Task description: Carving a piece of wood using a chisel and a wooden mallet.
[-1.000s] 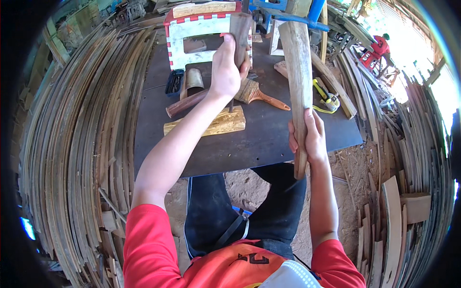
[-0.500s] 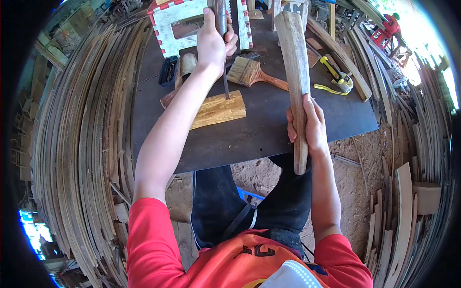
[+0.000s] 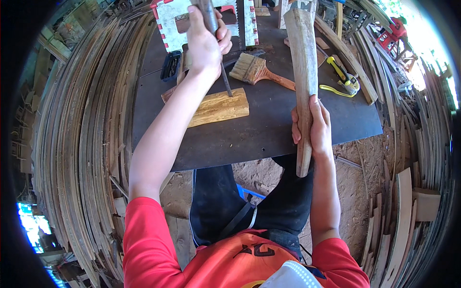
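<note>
Head | paintbrush (image 3: 257,70) beyond wood block (image 3: 221,106) | left forearm (image 3: 165,129) partly hides block

Tabletop (image 3: 216,149): evenly lit by soft daylight
Open right side (image 3: 427,36): burned out in white glare
Lower-left gap (image 3: 32,228): a 2nd glare, fringed blue
Stacked planks (image 3: 86,139): bowed by the fisheye, darkening toward the rim
Wooden club (image 3: 305,67): in clear focus

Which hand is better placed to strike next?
Probably the right hand: it grips the wooden club by its narrow end, wide end free. The left hand is occupied holding the chisel-like tool, tip at the wooden block.
</note>
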Demonstrator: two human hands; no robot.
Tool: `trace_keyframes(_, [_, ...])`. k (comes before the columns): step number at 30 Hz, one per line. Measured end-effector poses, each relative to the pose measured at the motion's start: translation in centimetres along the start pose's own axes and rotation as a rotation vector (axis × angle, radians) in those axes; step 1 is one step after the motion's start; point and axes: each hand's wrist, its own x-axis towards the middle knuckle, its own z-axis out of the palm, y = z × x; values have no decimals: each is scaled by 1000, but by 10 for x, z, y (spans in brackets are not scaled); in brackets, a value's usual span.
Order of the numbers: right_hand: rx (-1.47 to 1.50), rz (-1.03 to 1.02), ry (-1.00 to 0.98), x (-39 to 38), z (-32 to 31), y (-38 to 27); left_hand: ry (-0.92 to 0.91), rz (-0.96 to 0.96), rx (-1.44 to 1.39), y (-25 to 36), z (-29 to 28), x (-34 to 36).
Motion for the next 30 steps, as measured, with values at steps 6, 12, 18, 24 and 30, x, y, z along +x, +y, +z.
trace_keyframes(6, [-5, -7, 39, 0, -4, 1, -121, 245, 31, 14, 3, -57])
trace_keyframes(12, [-22, 12, 29, 2, -1, 1, -258, 499, 2, 29, 7, -80])
trace_keyframes(18, [-24, 10, 29, 2, -1, 1, -245, 293, 26, 26, 9, -52])
trace_keyframes(24, [-21, 5, 21, 3, -1, 3, -129, 246, -134, 16, 17, -43])
trace_keyframes(30, [-36, 6, 14, 3, -1, 2, -195, 246, -154, 4, 11, -35])
